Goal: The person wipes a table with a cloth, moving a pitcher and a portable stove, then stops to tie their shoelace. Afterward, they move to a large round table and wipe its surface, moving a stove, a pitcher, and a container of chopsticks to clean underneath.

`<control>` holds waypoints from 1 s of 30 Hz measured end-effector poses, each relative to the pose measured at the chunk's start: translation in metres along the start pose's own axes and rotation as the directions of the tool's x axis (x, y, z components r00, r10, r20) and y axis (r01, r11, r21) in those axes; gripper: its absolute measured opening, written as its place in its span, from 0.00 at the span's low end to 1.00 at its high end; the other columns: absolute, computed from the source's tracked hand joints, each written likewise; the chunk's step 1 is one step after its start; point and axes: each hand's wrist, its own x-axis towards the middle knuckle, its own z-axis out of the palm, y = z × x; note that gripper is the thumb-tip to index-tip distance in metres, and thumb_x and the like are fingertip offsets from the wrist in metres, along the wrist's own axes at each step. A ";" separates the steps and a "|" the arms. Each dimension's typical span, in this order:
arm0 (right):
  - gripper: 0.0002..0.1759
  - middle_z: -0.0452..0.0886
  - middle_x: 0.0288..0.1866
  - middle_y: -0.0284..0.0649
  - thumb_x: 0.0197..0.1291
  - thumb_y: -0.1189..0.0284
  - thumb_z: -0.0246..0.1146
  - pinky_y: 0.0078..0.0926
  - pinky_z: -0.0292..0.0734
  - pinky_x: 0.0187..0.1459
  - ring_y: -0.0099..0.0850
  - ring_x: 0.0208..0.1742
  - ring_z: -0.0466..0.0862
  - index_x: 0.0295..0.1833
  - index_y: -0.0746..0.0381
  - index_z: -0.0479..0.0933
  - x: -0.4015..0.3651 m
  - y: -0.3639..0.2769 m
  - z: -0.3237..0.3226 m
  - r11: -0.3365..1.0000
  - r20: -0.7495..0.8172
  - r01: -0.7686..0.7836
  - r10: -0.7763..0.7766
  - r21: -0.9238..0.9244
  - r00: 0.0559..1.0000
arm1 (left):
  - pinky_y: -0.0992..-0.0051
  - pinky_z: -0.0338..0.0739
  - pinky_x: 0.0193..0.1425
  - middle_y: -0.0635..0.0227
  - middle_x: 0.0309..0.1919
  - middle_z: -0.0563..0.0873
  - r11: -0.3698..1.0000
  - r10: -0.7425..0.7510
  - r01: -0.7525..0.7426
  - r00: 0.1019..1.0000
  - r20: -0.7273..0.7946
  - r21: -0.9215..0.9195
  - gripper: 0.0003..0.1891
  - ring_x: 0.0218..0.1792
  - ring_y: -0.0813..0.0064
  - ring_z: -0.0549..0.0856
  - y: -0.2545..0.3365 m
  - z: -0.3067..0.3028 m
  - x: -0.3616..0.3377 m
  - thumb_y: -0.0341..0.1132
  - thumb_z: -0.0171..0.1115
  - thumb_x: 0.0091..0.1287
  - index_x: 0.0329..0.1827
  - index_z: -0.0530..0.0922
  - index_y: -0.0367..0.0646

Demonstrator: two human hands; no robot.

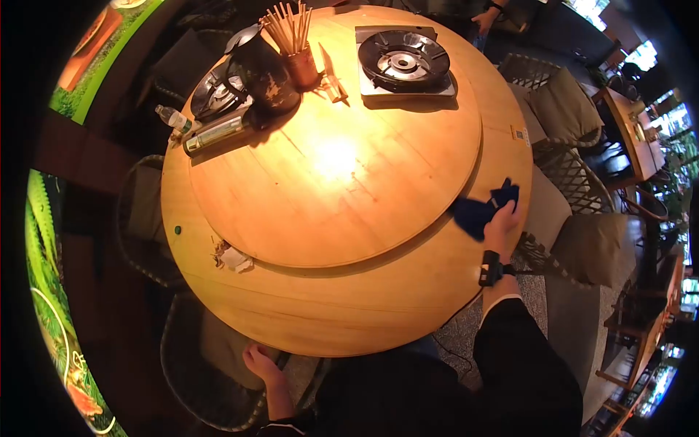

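A dark blue cloth (477,215) lies bunched on the right rim of the round wooden table. My right hand (501,226) grips its near end, fingers closed round the fabric. On that wrist sits a black strapped device (492,269). My left hand (261,364) hangs by the table's near edge, left of my body, its fingers loosely curled with nothing visible in them. Crumpled scraps of paper (234,258) lie on the near-left rim, and a small green cap (178,230) is farther left. The raised turntable (349,226) takes up the table's middle.
A portable stove (404,62) stands at the turntable's back right. Back left are a chopstick holder (300,65), a black pot (266,76), a second burner (218,95), a gas canister (217,135) and a bottle (173,116). Woven chairs (571,182) surround the table. Another person's hand (484,20) shows behind.
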 end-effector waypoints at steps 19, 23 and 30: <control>0.33 0.71 0.71 0.53 0.52 0.71 0.62 0.47 0.59 0.75 0.47 0.76 0.65 0.66 0.67 0.72 -0.176 0.017 0.097 0.540 0.942 0.794 0.003 0.281 -0.336 | 0.62 0.77 0.46 0.55 0.41 0.84 0.793 0.063 -0.304 0.903 0.426 0.528 0.12 0.42 0.60 0.84 0.112 0.220 -0.034 0.36 0.56 0.70 0.41 0.78 0.33; 0.32 0.69 0.71 0.53 0.51 0.76 0.59 0.46 0.59 0.74 0.47 0.76 0.65 0.66 0.66 0.72 -0.108 0.001 0.121 0.505 0.960 0.833 0.031 0.225 -0.278 | 0.51 0.64 0.71 0.40 0.65 0.73 0.019 0.511 -0.620 0.681 0.525 0.785 0.20 0.68 0.46 0.72 0.125 0.211 -0.051 0.38 0.57 0.69 0.53 0.77 0.25; 0.29 0.70 0.68 0.61 0.52 0.79 0.54 0.49 0.57 0.74 0.56 0.72 0.66 0.63 0.72 0.72 -0.117 0.054 0.220 0.358 0.984 0.934 -0.156 -0.020 0.081 | 0.49 0.53 0.78 0.38 0.75 0.58 0.337 0.271 -0.781 0.615 0.741 0.525 0.20 0.76 0.43 0.59 0.129 0.205 -0.038 0.35 0.56 0.70 0.54 0.78 0.23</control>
